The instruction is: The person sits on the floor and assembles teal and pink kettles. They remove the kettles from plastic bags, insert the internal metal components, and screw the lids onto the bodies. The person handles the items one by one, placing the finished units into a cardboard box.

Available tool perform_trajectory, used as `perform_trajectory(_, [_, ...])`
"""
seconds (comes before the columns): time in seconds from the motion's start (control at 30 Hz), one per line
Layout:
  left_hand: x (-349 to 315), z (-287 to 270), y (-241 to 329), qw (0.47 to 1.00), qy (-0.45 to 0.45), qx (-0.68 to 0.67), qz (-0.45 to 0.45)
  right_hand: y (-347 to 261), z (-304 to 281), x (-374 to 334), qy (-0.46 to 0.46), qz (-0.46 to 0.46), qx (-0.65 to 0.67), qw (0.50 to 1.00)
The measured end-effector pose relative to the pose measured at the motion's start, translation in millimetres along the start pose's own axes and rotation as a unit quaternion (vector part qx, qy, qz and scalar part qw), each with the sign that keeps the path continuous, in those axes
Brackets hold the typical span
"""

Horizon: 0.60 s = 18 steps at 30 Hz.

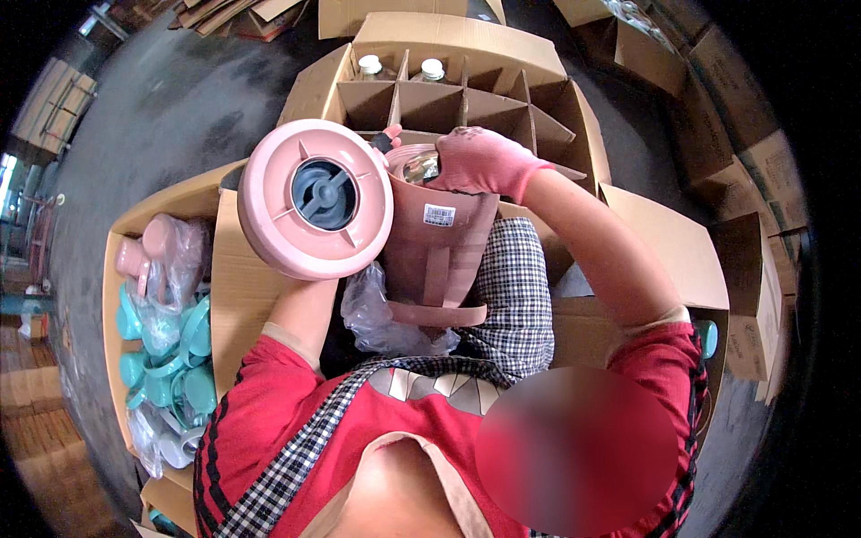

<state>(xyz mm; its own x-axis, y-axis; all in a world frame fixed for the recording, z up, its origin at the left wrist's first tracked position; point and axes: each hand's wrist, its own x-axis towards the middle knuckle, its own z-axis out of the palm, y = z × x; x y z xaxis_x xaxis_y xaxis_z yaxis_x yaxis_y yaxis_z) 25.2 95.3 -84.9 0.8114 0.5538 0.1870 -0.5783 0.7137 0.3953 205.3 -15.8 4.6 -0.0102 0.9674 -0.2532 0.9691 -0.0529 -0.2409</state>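
Observation:
A pink round base (269,179) with a dark centre piece faces up, held by my left hand (389,138). Only a few of that hand's fingertips show past the base's edge; the rest is behind it. Beside the base, a dusty-pink vacuum jug body (439,242) leans against my lap, its handle (439,314) toward me and a white label on its side. My right hand (489,161), in a pink glove, is closed over the jug's open upper rim. Something silvery and shiny (420,169) shows in that opening, partly hidden by the glove.
Ahead stands a divided cardboard box (466,40) with white-capped glass pieces (431,70) in some compartments. A carton at left holds teal plastic parts (161,381) and bagged pink parts (154,235). A crumpled plastic bag (363,314) lies by my lap. Stacked cartons (753,296) line the right.

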Motion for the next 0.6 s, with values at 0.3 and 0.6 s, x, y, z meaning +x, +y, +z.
perform_trajectory(0.3, [0.5, 2.2, -6.1, 1.000, 0.002, -0.005, -0.010, -3.6, -29.9, -1.6, -0.168, 0.077, 0.129, 0.974])
perform_trajectory(0.6, [-0.2, 2.1, -1.7, 1.000, 0.010, -0.001, 0.001, -12.5, -19.2, 14.7, -0.148, -0.047, 0.002, 0.988])
